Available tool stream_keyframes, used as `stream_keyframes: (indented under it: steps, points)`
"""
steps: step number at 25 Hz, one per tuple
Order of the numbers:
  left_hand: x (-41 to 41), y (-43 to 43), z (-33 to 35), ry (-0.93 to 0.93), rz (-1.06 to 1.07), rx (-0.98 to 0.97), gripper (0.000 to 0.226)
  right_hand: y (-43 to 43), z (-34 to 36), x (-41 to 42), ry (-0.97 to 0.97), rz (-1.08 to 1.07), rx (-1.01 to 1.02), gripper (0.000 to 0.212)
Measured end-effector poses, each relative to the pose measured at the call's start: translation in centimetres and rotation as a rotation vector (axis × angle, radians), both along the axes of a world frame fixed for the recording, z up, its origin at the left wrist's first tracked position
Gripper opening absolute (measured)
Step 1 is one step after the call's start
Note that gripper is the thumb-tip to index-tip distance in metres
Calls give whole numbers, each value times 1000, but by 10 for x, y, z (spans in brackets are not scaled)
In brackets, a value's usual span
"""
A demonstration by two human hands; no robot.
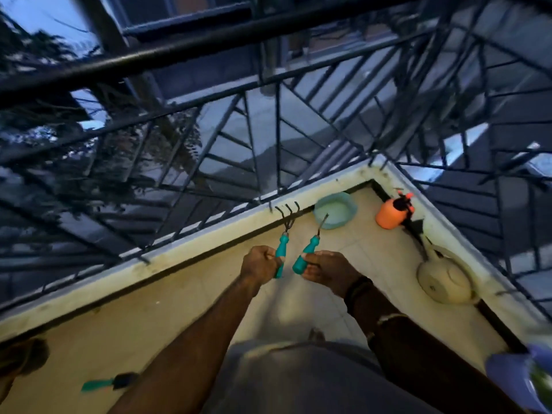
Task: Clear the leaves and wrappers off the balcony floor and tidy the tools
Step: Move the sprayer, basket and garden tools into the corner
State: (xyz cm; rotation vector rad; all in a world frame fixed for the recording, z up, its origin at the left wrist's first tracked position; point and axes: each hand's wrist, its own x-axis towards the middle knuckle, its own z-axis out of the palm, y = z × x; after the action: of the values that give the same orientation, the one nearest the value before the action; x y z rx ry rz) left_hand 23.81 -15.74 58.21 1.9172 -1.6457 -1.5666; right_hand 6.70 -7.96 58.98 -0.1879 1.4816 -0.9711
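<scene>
My left hand (259, 262) grips the teal handle of a small hand rake (283, 231), its three dark prongs pointing up toward the balcony ledge. My right hand (327, 271) grips the teal handle of a second hand tool (310, 243) with a narrow dark metal tip. Both tools are held up side by side above the tiled balcony floor (149, 318). A third teal-handled tool (109, 383) with a dark head lies on the floor at the lower left.
In the corner stand a light green basin (336, 210), an orange spray bottle (394, 212) and a beige watering can (445, 279). A raised ledge (185, 249) with dark metal railings bounds the floor. A purple pot (510, 375) sits at lower right, a brown object (21, 358) at lower left.
</scene>
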Motion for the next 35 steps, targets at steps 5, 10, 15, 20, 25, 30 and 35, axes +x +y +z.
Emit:
stream_keyframes:
  steps: [5,10,15,20,25,30,35]
  points:
    - [-109,-50,4,-61,-106,51,10,-32,-15,-105,-47,-164,13,27]
    - [-199,-150,-30,-142,-262,57,10,-95,-51,-175,-70,-308,96,18]
    - [-282,-272,-90,-313,-598,45,44,-181,-103,-230,-76,-408,197,15]
    - [-362,-347,-179,-413,-823,22,31,-262,-202,-283,-55,-418,300,11]
    - [-432,-364,-327,-510,-956,-30,33,-297,-365,-327,-108,-296,334,12]
    - [-478,-378,-489,-601,-1050,-16,36,-323,-516,-362,-205,-367,533,28]
    - [-494,-386,-564,-671,-1018,-135,39,-330,-594,-380,-111,-302,585,31]
